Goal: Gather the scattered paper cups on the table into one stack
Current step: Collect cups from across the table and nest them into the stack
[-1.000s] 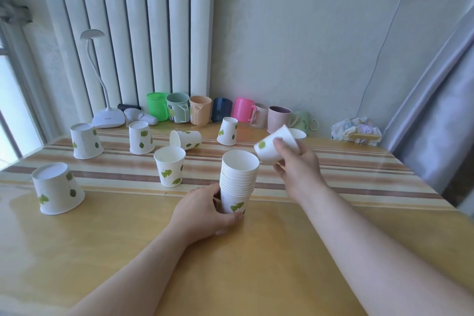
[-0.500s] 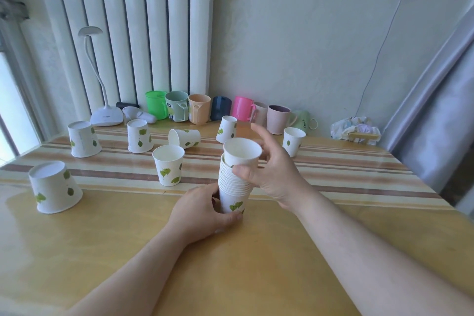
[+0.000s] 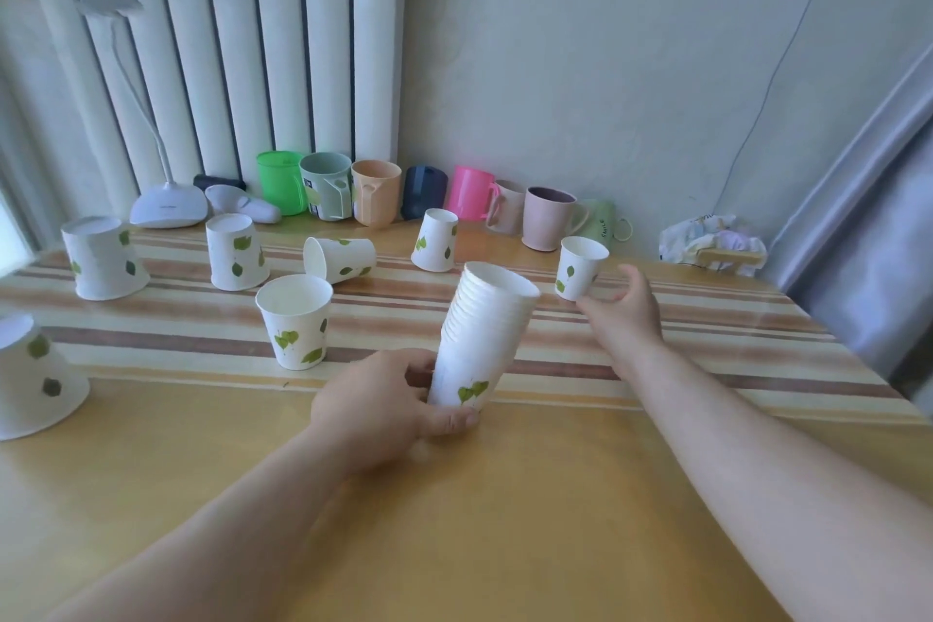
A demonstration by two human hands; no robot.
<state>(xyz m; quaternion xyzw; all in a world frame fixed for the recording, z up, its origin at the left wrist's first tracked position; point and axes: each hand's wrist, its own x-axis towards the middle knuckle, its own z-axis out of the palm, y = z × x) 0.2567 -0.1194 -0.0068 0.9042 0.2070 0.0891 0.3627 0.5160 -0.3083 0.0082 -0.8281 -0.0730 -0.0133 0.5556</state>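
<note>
Yellow striped tabletop against a white wall. Left hand is clamped around the base of a tilted cup stack. Right hand, fingers spread, reaches beside an upright paper cup. Six loose cups lie farther left, including an upright cup and a toppled cup.

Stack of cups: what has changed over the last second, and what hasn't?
The right hand set its cup onto the stack, let go, and now reaches open toward the upright cup at right. The stack now leans right. Unchanged: the left hand still grips the stack's base; the other loose cups have not moved.
</note>
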